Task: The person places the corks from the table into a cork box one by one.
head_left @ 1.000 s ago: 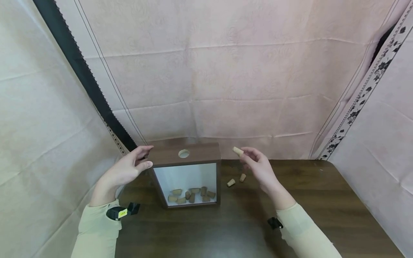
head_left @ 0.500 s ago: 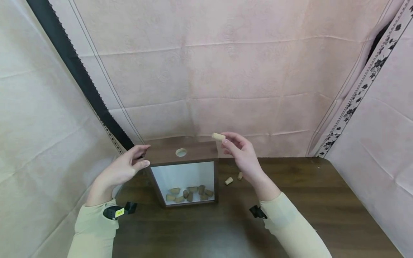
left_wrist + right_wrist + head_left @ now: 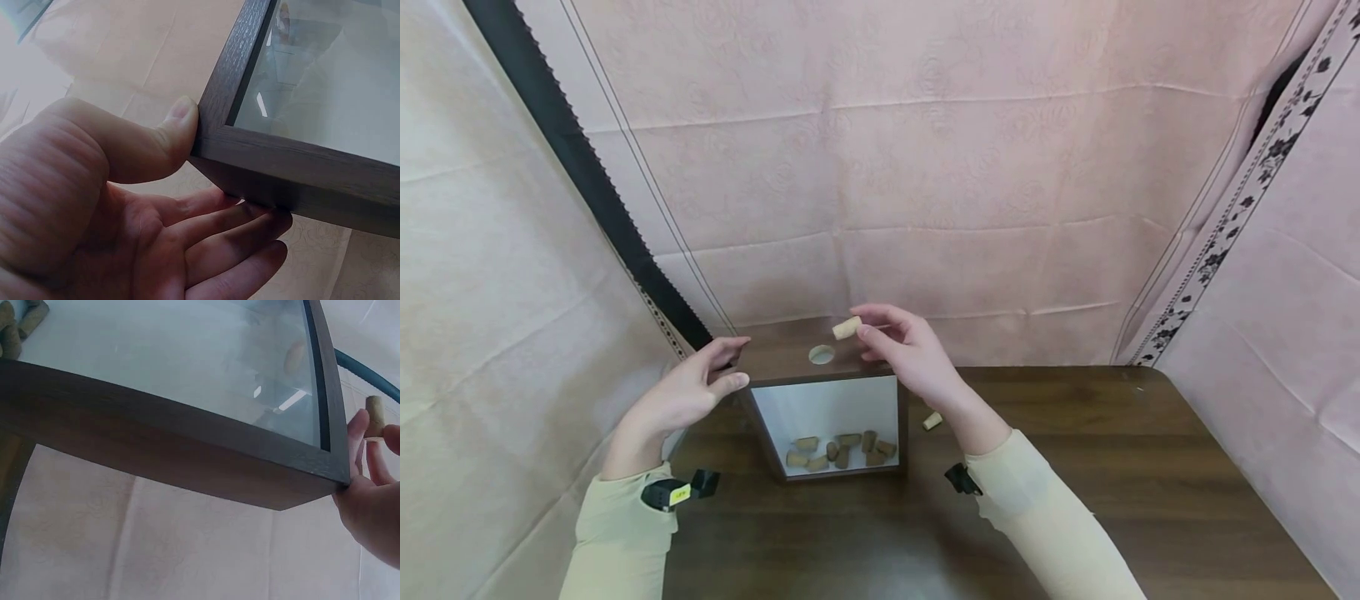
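A brown wooden shadow box (image 3: pixel 775 357) with a clear front stands on the table, a round hole (image 3: pixel 822 355) in its top. Several wine corks (image 3: pixel 842 457) lie at its bottom behind the pane. My left hand (image 3: pixel 685 396) holds the box's upper left corner; in the left wrist view the thumb presses the frame (image 3: pixel 262 150) while the fingertips touch the side. Above the top, just right of the hole, my right hand (image 3: pixel 913 354) pinches a pale cork (image 3: pixel 847 327) between thumb and fingers. The right wrist view shows that cork (image 3: pixel 375 412) beyond the box's corner.
One loose cork (image 3: pixel 932 421) lies on the dark wooden table (image 3: pixel 1075 492) right of the box, partly beside my right wrist. A pale patterned cloth (image 3: pixel 940 183) hangs behind the table, with more cloth on both sides.
My right hand has moved left with the cork, from right of the box to over its top near the hole. It now covers another loose cork. My left hand stays at the corner.
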A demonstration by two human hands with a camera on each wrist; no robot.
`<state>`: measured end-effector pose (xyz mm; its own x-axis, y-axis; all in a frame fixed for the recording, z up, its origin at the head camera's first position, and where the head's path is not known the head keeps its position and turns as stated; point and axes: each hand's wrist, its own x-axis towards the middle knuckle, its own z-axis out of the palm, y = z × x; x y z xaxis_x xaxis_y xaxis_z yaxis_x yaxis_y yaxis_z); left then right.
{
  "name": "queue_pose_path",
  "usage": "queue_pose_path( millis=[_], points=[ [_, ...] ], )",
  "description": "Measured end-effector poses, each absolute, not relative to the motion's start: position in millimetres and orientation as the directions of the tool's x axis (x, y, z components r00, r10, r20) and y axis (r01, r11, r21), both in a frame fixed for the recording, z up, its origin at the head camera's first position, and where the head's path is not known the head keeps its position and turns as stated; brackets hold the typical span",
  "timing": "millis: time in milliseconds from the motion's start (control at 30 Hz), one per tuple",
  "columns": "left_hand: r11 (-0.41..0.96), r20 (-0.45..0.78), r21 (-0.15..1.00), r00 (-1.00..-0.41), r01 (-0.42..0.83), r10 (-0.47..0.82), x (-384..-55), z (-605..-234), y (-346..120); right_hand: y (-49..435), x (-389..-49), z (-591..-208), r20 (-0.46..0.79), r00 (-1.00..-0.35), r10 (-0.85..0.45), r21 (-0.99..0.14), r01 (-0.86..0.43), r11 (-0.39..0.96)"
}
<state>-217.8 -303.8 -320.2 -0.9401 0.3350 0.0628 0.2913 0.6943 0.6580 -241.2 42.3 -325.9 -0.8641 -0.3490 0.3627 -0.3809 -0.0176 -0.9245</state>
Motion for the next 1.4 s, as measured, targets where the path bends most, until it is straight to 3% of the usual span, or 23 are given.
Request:
queue_pose_path(
  millis=[1400],
  points=[
    [0.692,0.063,0.661,-0.94,0.291,0.336,-218,-320,-303,5,-254,-315,0.326,-0.872,-0.366,-0.876,-0.424,0.23]
  ],
)
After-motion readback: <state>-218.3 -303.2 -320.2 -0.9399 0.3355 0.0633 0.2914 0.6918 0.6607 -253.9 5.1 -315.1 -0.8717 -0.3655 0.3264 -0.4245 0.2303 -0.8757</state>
